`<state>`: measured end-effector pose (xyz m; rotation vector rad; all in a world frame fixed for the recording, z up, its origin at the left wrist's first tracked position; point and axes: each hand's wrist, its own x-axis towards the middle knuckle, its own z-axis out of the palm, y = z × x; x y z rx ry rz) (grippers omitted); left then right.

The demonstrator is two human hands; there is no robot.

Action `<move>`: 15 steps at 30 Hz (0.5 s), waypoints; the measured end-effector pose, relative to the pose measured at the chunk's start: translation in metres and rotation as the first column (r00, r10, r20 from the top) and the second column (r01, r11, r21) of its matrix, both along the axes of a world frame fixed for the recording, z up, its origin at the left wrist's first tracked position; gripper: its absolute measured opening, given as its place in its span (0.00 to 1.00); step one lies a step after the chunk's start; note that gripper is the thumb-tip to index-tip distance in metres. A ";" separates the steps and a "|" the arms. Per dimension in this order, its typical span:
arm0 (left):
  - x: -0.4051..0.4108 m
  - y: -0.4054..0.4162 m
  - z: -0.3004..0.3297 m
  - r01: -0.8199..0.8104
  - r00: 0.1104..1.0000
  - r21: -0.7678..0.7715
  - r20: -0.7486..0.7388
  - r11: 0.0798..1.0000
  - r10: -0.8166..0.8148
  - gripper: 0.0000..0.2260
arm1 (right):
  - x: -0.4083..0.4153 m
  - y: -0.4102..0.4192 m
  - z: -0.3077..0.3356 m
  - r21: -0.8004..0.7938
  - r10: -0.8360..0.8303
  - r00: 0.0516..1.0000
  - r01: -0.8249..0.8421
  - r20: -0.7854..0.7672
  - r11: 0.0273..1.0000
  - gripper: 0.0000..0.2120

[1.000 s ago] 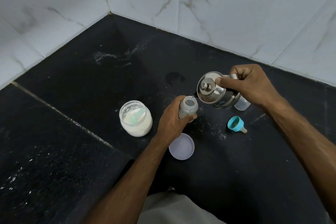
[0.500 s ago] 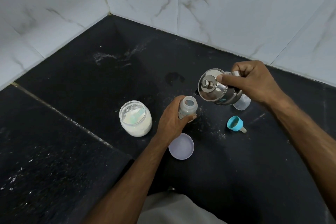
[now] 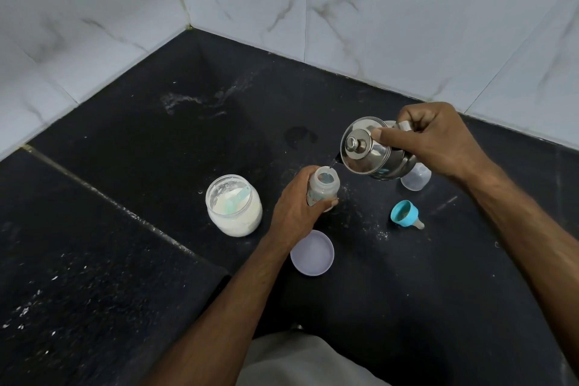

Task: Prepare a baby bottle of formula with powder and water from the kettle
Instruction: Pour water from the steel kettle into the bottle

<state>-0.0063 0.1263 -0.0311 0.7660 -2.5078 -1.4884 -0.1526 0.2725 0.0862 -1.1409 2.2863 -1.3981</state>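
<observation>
My left hand grips an open baby bottle that stands upright on the black counter. My right hand holds a small steel kettle by its handle, with the index finger pressing on the lid. The kettle is tilted left and a thin stream of water falls from its spout into the bottle's mouth. An open glass jar of white formula powder with a scoop inside stands left of the bottle.
A blue bottle ring with its teat lies on the counter right of the bottle. A clear bottle cap sits behind it, under the kettle. A pale lid lies near my left wrist. Marble tiled walls close the corner.
The kettle has tipped further to the left over the bottle and water now runs from the spout. My left hand and the bottle have stayed put.
</observation>
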 end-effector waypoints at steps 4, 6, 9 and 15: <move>0.001 0.000 -0.001 -0.005 1.000 -0.003 -0.013 1.000 0.005 0.27 | 0.000 0.001 0.000 -0.001 0.003 1.000 -0.003 -0.010 1.000 0.22; 0.002 0.000 -0.002 -0.004 1.000 -0.001 -0.026 1.000 0.004 0.27 | 0.001 0.001 0.000 0.002 -0.004 1.000 0.004 -0.013 1.000 0.22; 0.002 0.000 -0.004 -0.005 0.999 0.004 -0.032 1.000 0.005 0.27 | 0.001 0.001 0.001 0.007 -0.007 1.000 0.007 -0.013 1.000 0.22; 0.002 -0.001 -0.005 -0.001 1.000 -0.002 -0.030 1.000 0.001 0.27 | 0.001 0.001 0.001 0.005 -0.004 1.000 0.004 -0.010 1.000 0.22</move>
